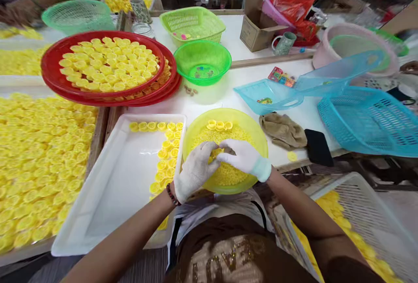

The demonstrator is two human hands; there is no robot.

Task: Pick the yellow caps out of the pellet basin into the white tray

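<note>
Gloved hands, the left and the right, come together above a yellow basin.
Both hands' fingers are bent inward, tips close together, about a small yellow piece that shows in the narrow gap between them; the fingers cover much of it, and whether either hand has it pinched cannot be told. Loose yellow granules spread below the hands in the basin, and three yellow cups sit in a row just beyond the fingertips. Beside the left hand, a white tray carries more cups along its far and right edges.
</note>
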